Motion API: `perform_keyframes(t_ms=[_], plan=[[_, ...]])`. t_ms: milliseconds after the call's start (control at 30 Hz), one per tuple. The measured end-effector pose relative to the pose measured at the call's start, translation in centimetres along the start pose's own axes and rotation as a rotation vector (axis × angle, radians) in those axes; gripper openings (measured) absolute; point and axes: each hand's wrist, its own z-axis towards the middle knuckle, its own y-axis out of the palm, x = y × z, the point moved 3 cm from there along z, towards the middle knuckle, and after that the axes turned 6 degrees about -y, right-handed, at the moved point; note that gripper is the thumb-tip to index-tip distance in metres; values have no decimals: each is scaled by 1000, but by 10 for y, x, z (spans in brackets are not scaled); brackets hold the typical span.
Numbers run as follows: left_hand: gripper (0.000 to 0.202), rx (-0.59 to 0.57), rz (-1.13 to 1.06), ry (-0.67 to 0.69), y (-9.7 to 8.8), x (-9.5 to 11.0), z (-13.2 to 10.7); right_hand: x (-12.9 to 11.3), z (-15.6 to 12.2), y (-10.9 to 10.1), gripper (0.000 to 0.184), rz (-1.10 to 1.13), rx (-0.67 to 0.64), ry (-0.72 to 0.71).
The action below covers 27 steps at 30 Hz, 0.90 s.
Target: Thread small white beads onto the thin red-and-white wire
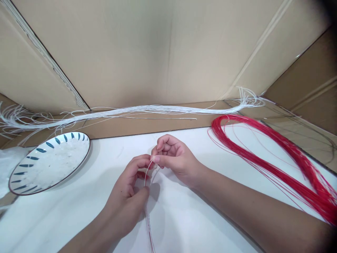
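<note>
A thin white cord (145, 177) bends upward between my two hands above the white tabletop. My left hand (127, 195) is closed on it, thumb pressed near the cord and fingers curled behind. The tip of the cord meets the thumb and forefinger of my right hand (177, 158), which pinch it; the other fingers are curled in. Below my left thumb, a slim strand bundle (149, 230) with white and reddish lines runs down to the bottom edge of the view. The fingertips hide the exact end of the cord.
A long bundle of white cords (158, 109) lies along the cardboard at the back. On the right rests a looped hank of red cords (252, 158). An oval plate (60, 158) with blue-green rim marks holds tiny specks, beside clear plastic (12, 165). Cardboard walls (147, 52) enclose the table.
</note>
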Motion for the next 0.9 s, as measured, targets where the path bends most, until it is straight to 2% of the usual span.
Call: perform_keyframes(t_ms=[67, 167, 367, 733, 900], plan=[[29, -8, -8, -11, 0, 0, 0, 0, 0, 0, 40, -23, 6, 2], [11, 51, -40, -6, 0, 1, 1, 1, -2, 1, 40, -45, -9, 14], [22, 170, -75, 25, -3, 2, 4, 5, -5, 0, 41, -113, -50, 29], [19, 103, -68, 63, -9, -2, 5, 5, -8, 1, 39, -154, -96, 40], [20, 137, -30, 73, -8, 2, 5, 5, -7, 1, 36, -125, -121, 26]])
